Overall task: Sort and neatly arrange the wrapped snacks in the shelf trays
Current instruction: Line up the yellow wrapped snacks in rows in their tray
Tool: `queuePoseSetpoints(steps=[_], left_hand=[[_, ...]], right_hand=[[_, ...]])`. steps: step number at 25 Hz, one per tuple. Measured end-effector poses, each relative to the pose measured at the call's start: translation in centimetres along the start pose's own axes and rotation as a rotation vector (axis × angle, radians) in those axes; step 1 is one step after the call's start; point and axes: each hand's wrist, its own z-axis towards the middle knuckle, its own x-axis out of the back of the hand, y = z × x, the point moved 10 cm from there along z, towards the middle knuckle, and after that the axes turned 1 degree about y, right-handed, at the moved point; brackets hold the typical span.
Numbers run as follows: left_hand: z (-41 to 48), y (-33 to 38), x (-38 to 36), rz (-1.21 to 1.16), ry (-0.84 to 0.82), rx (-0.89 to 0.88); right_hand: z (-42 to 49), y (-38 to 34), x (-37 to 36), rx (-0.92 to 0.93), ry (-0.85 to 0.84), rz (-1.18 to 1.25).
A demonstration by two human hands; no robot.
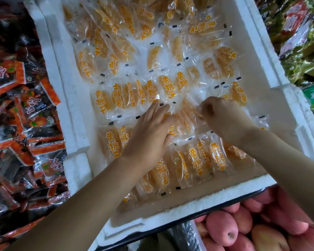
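A white foam tray (257,57) holds several clear packets of yellow dried peach with orange lettering (147,91). The near packets lie in rows; those at the back are heaped loosely. My left hand (149,131) lies flat with straight fingers on the packets in the middle row. Just to its right, my right hand (223,116) has its fingers curled and pinches the clear end of a packet (187,113) in the same row. The packets under both hands are partly hidden.
A neighbouring tray on the left holds several red-and-black wrapped snacks (25,109). Green and red packets (301,42) are piled at the right. Pink apples (243,227) sit below the tray's near foam edge (170,216).
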Motion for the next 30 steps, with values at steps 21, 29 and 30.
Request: queuePoseSetpoints(steps=[21, 29, 30], left_hand=[[13.4, -7.4, 4.9, -0.065, 0.055, 0.379], [14.3, -8.4, 5.3, -0.418, 0.185, 0.509], [14.2, -8.5, 5.3, -0.427, 0.192, 0.512]], right_hand=[[15.0, -3.6, 1.4, -0.045, 0.149, 0.101], [9.9, -4.7, 7.3, 0.161, 0.305, 0.391], [9.0, -4.5, 7.4, 0.162, 0.277, 0.381]])
